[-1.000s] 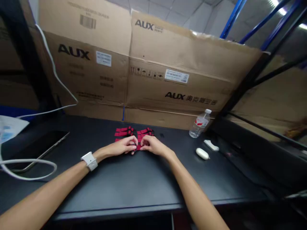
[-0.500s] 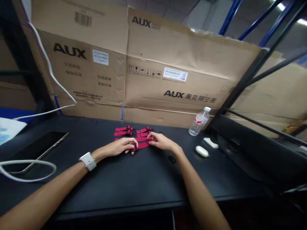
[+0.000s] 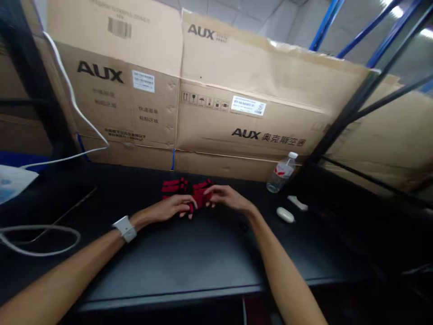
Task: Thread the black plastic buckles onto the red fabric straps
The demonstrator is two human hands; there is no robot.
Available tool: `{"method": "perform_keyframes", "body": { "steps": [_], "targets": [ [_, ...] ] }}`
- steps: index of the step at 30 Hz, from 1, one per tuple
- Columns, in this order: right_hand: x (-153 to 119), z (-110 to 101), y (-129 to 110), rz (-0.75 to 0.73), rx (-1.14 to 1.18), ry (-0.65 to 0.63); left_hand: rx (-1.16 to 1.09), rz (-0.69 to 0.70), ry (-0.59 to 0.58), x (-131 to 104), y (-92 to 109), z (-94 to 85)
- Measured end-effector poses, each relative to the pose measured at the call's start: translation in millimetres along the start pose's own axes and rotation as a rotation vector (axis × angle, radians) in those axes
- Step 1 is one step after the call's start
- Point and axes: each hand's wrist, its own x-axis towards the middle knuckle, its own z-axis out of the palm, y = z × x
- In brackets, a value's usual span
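Showing dark red, strap-like, blurred, red webbing (image 3: 200, 197) between both hands

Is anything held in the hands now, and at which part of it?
Yes, a red strap: the left hand holds its left part, the right hand its right part. The exact finger grip is too blurred to tell.

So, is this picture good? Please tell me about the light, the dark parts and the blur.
Head view: the red straps look smeared between left hand and right hand; the phone sinks into black, only its edge showing. Also head view: dull sheen on the table, lamp glare at top right.
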Motion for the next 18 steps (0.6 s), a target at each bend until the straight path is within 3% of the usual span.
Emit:
{"method": "perform_keyframes", "body": {
  "steps": [3,8,18],
  "targets": [
    [7,6,7,-0.055,-0.03,0.096,0.002,-0.014,0.027,1,0,0.4],
    [18,22,20,0.014,0.096,0.077,0.011,-0.012,0.09,4,-4,-1.2],
    [24,40,26,-0.03,0.112,0.088,-0.001,-0.02,0.149,5,-7,-2.4]
  ]
}}
